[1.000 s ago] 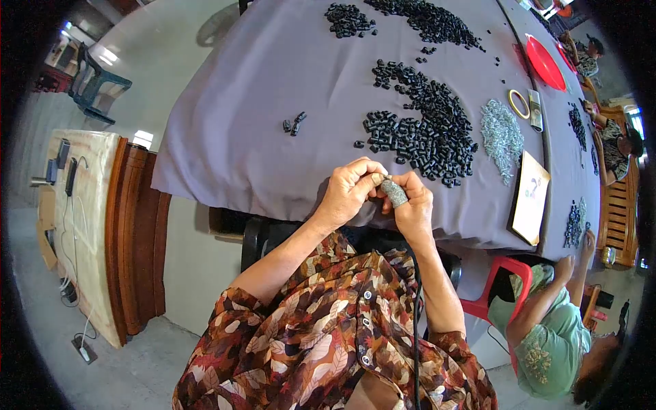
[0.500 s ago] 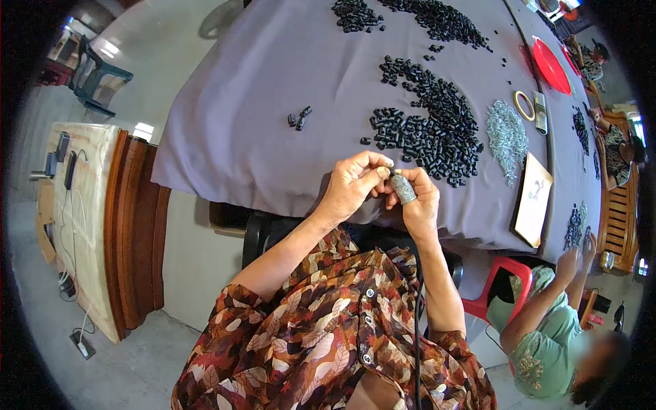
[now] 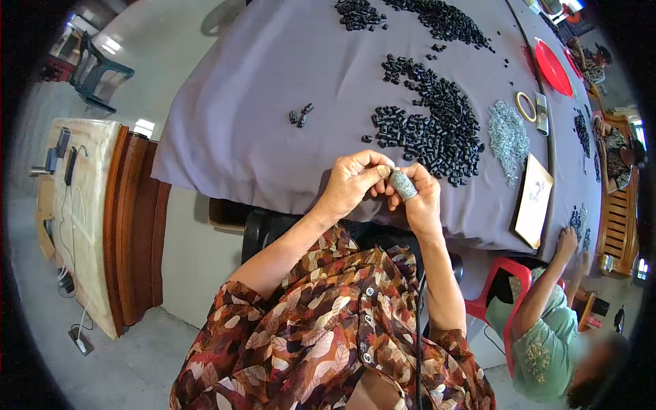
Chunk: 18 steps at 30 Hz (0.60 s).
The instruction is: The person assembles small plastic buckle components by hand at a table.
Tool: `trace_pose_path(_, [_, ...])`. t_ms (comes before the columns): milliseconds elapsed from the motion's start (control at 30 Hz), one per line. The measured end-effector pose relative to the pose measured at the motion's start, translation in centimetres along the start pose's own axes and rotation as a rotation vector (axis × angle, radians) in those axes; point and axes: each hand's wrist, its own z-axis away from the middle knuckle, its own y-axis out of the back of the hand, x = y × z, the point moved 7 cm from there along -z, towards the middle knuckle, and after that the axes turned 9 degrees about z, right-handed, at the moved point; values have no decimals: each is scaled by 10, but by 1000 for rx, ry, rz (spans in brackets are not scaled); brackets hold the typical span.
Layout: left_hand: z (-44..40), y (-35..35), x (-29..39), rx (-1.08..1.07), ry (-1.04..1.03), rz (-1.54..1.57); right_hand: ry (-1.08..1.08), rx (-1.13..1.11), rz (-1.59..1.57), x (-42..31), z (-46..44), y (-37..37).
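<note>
At the frame's centre, the left hand (image 3: 350,186) and right hand (image 3: 425,197) pinch a small dark piece (image 3: 391,171) between closed fingertips, below the heap of glossy black cylindrical pieces (image 3: 447,130).

The big table (image 3: 253,130) fills the top and middle of the frame. The main pile of parts (image 3: 444,123) lies on it, right of the middle, and two more piles (image 3: 449,26) lie along the top edge. A few loose parts (image 3: 303,117) sit left of the main pile. To its right is a heap of tiny bits (image 3: 508,140) — a ring (image 3: 518,101) lies to the upper right of that, and a board (image 3: 534,205) to the lower right. The left hand (image 3: 350,184) and the right hand (image 3: 421,197) meet below the main pile, with a small part (image 3: 391,170) between them. A side table (image 3: 96,212) stands at the left — a chair (image 3: 89,83) is above it.
</note>
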Motion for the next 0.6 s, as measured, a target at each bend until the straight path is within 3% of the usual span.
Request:
trace_pose_path(300, [3, -1, 3, -7, 39, -79, -107, -144, -90, 2, -6, 2])
trace_pose_path(600, [3, -6, 6, -22, -95, -244, 17, -73, 88, 1, -2, 5])
